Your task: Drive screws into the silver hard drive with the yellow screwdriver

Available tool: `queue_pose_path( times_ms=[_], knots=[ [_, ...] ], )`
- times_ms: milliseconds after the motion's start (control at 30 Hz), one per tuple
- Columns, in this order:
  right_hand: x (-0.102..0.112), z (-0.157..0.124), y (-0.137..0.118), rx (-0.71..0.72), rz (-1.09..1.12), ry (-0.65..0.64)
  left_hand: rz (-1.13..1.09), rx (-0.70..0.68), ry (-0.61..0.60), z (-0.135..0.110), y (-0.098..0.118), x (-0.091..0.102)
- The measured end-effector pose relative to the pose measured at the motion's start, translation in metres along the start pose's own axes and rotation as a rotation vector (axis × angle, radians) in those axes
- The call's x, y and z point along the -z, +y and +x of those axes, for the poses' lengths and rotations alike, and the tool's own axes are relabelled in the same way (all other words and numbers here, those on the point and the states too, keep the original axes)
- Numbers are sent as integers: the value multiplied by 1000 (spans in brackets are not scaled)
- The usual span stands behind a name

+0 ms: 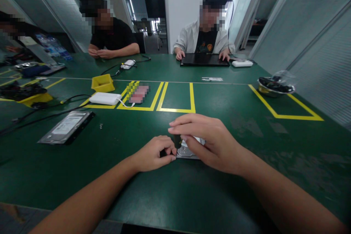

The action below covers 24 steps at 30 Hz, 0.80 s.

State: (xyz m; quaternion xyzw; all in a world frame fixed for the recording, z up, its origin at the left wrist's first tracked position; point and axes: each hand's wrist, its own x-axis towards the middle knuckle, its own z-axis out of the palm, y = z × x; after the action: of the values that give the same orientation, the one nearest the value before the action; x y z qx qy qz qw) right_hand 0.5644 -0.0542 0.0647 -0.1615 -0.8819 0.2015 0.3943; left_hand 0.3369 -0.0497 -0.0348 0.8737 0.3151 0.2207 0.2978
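Observation:
A silver hard drive (192,150) lies on the green table (192,190) right in front of me, mostly covered by my hands. My right hand (208,140) is closed round the dark handle of a screwdriver (177,141) held upright over the drive's left end. My left hand (155,152) is curled shut beside it, pinching at the drive's left edge near the tool's tip; what its fingertips hold is hidden. A second hard drive (67,127) with a white label lies flat to the left, and a small screw (101,126) rests near it.
Yellow tape boxes (175,109) mark the table. A yellow bin (103,83), a white power bank (105,98) and black cables (44,111) are at the left. A metal bowl (275,86) stands at the right. Three people sit across the table, one at a laptop (204,60).

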Motion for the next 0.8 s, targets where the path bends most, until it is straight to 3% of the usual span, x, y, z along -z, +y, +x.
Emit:
queue_pose_path(
  times_ms=[233, 500, 800],
  knots=[
    [-1, 0, 1, 17, -120, 10, 26, -9, -5, 1, 0, 0],
    [0, -1, -1, 47, -89, -59, 12, -20, 27, 1, 1, 0],
    [-4, -2, 2, -3, -162, 19, 27, 27, -22, 1, 1, 0]
  ],
)
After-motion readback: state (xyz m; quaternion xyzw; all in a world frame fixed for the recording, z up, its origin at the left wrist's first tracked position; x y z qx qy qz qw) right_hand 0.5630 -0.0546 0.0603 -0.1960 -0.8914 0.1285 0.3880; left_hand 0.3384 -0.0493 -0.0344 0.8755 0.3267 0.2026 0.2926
